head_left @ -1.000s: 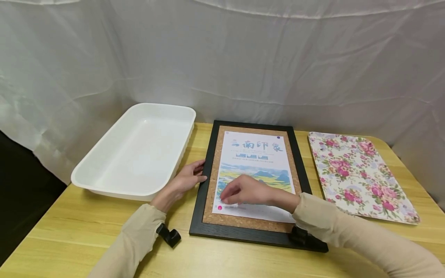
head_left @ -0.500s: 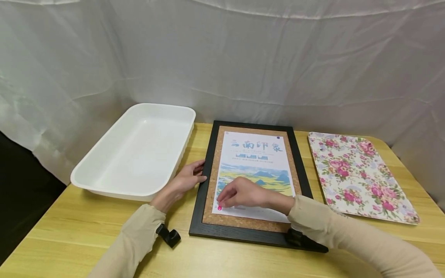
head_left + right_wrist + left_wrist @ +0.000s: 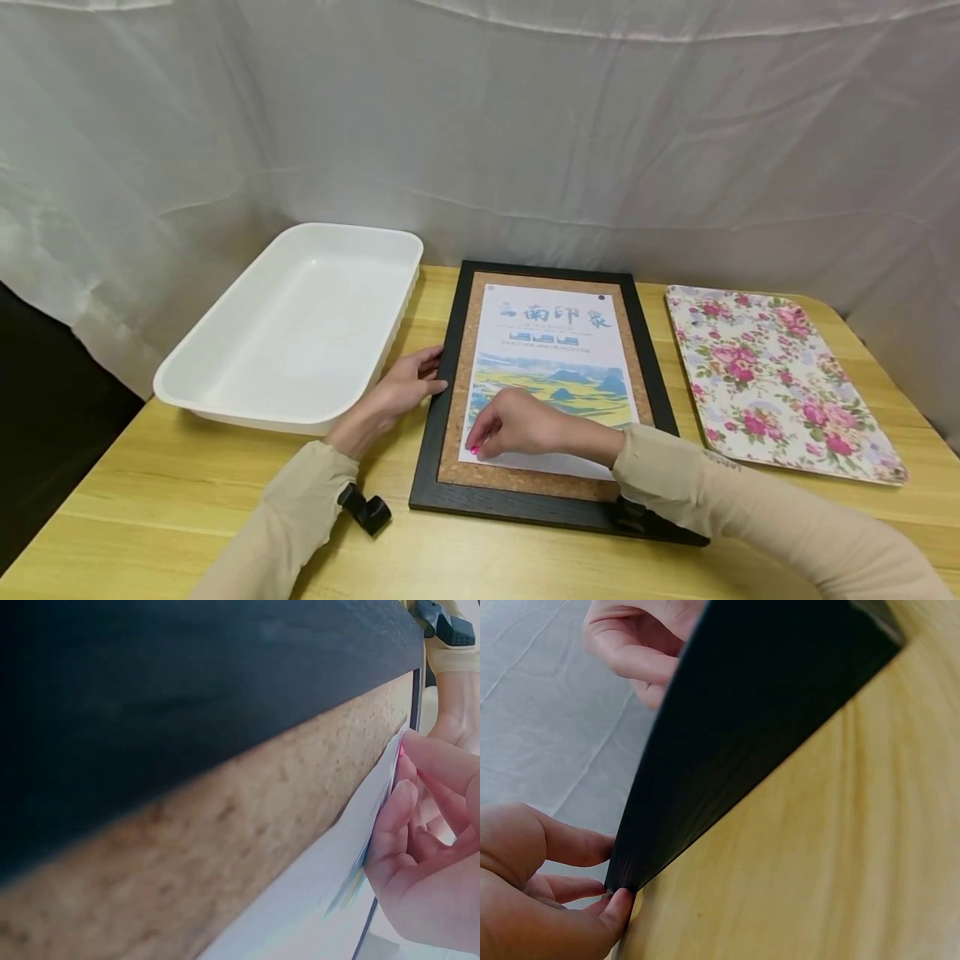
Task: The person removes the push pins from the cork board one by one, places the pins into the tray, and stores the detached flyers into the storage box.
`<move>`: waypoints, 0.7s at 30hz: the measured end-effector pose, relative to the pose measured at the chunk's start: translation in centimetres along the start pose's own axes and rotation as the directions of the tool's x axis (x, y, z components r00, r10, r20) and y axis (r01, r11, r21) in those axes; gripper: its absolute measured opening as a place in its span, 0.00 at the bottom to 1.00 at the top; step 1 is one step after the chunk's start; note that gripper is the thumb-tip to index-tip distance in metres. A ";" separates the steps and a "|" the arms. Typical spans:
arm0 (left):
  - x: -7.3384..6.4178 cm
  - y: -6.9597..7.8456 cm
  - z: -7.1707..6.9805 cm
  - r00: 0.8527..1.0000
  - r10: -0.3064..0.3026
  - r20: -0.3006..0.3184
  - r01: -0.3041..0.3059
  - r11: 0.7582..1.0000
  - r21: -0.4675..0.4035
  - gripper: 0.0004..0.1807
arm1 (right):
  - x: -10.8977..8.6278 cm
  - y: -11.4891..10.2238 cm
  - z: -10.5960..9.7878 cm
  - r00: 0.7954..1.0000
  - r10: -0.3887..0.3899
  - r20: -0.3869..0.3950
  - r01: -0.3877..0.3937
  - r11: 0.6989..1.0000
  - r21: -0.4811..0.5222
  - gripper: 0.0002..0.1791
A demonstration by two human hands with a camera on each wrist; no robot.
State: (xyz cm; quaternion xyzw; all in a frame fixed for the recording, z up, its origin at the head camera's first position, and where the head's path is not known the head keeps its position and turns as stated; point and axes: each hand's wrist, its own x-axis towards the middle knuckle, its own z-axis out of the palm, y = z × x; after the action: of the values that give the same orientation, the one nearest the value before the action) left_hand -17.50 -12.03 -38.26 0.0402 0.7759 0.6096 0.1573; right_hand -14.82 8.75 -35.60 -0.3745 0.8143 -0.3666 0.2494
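Observation:
A black-framed corkboard (image 3: 517, 482) lies on the table, bearing a printed landscape poster (image 3: 540, 337). At its left edge, my left hand (image 3: 405, 385) holds the frame with thumb and fingers; the left wrist view shows the fingertips (image 3: 615, 904) against that edge. Over the poster's lower left corner, my right hand (image 3: 521, 423) pinches a pink pushpin (image 3: 475, 451) between thumb and index finger. The right wrist view shows the pushpin (image 3: 401, 751) at the paper, partly hidden by the fingers. A dark purple pushpin (image 3: 602, 297) sits at the poster's upper right corner, and a pale one (image 3: 491, 287) at the upper left.
A deep white plastic tray (image 3: 300, 325) stands left of the corkboard, close to the left forearm. To the right lies a flower-patterned tray (image 3: 780, 379). A grey cloth curtain (image 3: 525, 125) hangs behind the wooden table (image 3: 187, 492).
My right hand has moved slightly left and down, from above the pink pushpin onto it, and now pinches it. The left hand has stayed on the frame.

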 end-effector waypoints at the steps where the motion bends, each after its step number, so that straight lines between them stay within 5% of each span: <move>1: 0.0 0.0 0.0 1.000 0.002 0.001 -0.002 1.000 0.002 0.35 | 0.0 -0.1 0.0 1.000 -0.002 -0.001 0.002 1.000 -0.009 0.04; 21: 0.1 -0.2 -0.1 1.000 0.007 0.005 -0.007 1.000 -0.007 0.35 | 0.4 -0.6 0.0 1.000 0.029 0.002 -0.029 0.998 -0.059 0.06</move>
State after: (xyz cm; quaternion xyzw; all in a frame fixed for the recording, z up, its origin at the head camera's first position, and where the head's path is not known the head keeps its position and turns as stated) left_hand -17.56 -12.11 -38.42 0.0437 0.7733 0.6127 0.1573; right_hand -14.83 8.16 -35.21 -0.3705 0.8297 -0.3381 0.2449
